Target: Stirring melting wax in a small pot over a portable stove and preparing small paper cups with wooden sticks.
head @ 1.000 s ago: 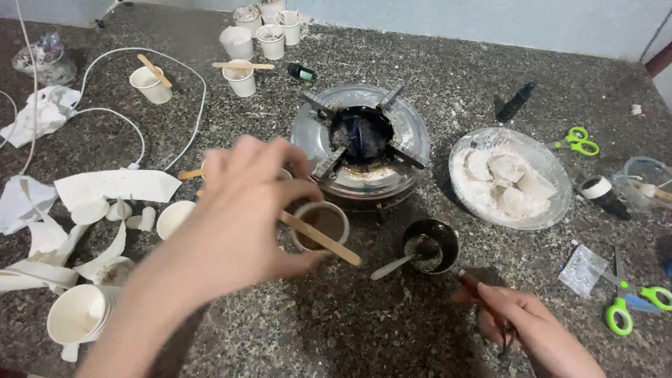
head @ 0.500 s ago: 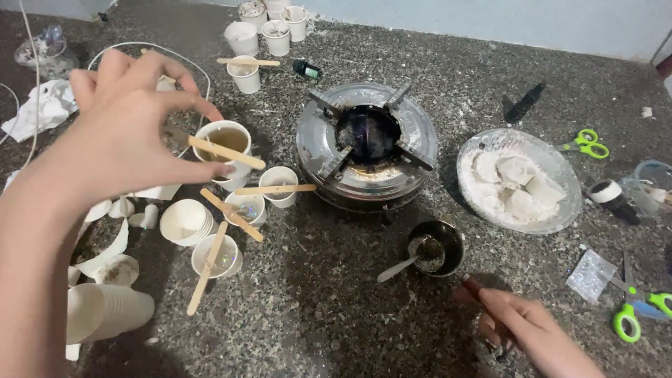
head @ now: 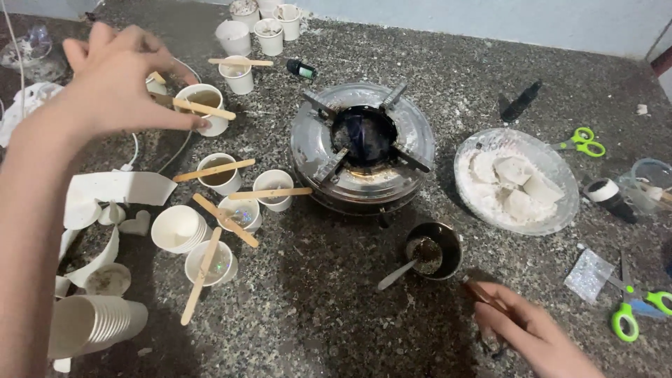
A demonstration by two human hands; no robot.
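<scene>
The left hand (head: 115,73) is up in the upper left of the frame, and its long bare arm runs down the left edge. Its fingers are spread and bent, and the thumb and fingertips pinch the rim of a small paper cup (head: 203,105) with brown liquid in it. A flat wooden stick (head: 199,107) lies across the top of that cup. I cannot tell if the cup sits on the desk (head: 336,322) or is just above it. The right hand (head: 525,332) is low in the lower right of the frame, resting on the speckled desk with its fingers curled around a thin dark handle (head: 483,290). The handle points up and left toward a small dark pot (head: 434,248), which has a spoon (head: 395,273) leaning in it. In the middle of the frame is a round metal stove (head: 362,143), dusty with white powder. To its left are more little cups with sticks (head: 213,170) across them, near the held cup but not touching it. A stack of white cups (head: 94,322) lies on its side in the lower left corner. To the right of the stove is a glass plate (head: 514,178) with white lumps and powder. Green scissors (head: 579,141) lie in the upper right, and another green pair (head: 633,304) lies at the right edge.
</scene>
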